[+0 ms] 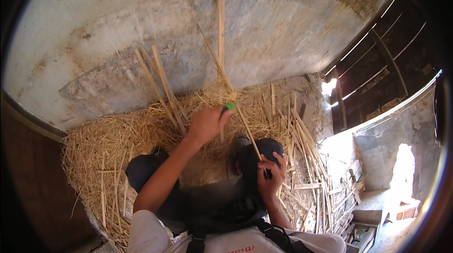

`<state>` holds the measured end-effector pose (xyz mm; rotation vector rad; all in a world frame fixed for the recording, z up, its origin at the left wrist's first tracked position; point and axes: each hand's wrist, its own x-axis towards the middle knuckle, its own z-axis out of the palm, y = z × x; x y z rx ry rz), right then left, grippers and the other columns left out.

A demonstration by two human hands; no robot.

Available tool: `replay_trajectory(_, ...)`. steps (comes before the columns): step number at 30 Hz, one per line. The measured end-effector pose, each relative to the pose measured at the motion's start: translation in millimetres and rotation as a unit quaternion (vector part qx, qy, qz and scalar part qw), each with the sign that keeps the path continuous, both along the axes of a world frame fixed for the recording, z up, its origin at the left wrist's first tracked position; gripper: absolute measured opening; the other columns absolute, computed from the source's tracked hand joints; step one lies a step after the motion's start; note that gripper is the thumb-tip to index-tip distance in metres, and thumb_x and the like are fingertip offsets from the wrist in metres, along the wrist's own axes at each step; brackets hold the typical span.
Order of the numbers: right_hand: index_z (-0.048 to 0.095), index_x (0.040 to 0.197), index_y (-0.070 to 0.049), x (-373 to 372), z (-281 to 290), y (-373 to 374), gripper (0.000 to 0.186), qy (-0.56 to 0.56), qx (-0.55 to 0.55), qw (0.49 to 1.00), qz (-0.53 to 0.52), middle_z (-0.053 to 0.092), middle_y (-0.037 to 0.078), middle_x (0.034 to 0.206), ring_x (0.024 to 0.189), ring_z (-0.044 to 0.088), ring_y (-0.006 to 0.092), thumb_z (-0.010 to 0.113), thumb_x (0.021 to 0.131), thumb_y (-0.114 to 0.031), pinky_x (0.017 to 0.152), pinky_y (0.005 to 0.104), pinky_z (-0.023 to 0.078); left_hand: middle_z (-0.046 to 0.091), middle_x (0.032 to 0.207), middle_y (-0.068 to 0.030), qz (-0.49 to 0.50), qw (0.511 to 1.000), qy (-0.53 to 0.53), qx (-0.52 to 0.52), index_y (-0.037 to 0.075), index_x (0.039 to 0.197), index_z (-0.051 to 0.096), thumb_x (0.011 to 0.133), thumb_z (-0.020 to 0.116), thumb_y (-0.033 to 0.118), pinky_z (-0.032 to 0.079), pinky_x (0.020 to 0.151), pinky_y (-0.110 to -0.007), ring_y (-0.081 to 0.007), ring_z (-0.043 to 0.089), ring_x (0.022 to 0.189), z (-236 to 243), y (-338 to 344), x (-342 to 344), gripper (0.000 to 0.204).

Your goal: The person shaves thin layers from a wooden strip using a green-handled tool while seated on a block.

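My left hand point(206, 124) is closed around a dark-handled tool with a green end point(230, 106). The rest of the tool is blurred, so I cannot tell its kind. Beside my right knee, my right hand point(271, 176) grips the near end of a thin wooden strip point(246, 124). A small black piece point(267, 174) also shows at that palm. The strip slants away from me, past the green end, toward the wall. Pale curled shavings point(225, 85) bunch around its far part.
Straw and shavings point(89, 144) cover the floor around my legs. Several wooden slats point(163, 76) lean on the stained wall point(127, 31), with one tall slat point(221, 22) upright. More loose strips point(316, 177) lie in a pile at my right. Beyond them is a bright opening point(401, 173).
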<state>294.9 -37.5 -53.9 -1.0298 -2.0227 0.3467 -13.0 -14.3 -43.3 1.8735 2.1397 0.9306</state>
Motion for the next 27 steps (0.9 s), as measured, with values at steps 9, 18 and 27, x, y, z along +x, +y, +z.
replay_trajectory(9,0.074,0.087,-0.012,-1.3,4.5,-1.5,0.021,-0.015,0.028,0.999,0.007,0.083,0.006,0.113,0.132,0.065,0.0363,0.081,0.081,0.006,0.122,0.0606,0.037,0.062,0.058,-0.0166,-0.018,0.999,-0.011,0.041,-0.001,0.102,0.071,0.113,0.055,0.049,0.053,0.051,-0.049,-0.0359,0.065,0.050,-2.1,-4.7,11.0,0.053)
replay_trajectory(18,0.073,0.086,-0.016,-1.2,2.2,-3.4,0.021,-0.038,0.031,0.999,-0.001,0.083,-0.001,0.116,0.134,0.064,0.0295,0.083,0.082,0.002,0.124,0.0617,0.034,0.064,0.060,-0.0161,-0.044,0.998,-0.001,0.034,-0.001,0.102,0.072,0.113,0.056,0.046,0.051,0.050,-0.049,-0.0363,0.065,0.051,-1.8,-23.6,38.6,0.050)
replay_trajectory(27,0.074,0.086,-0.013,0.1,3.4,-2.3,0.020,-0.038,0.024,0.999,0.012,0.083,0.004,0.117,0.134,0.064,0.0353,0.083,0.083,0.004,0.123,0.0611,0.034,0.063,0.061,-0.0178,-0.057,0.998,-0.014,0.005,-0.001,0.103,0.072,0.113,0.056,0.047,0.052,0.054,-0.052,-0.0387,0.065,0.054,-1.6,-16.4,27.8,0.051)
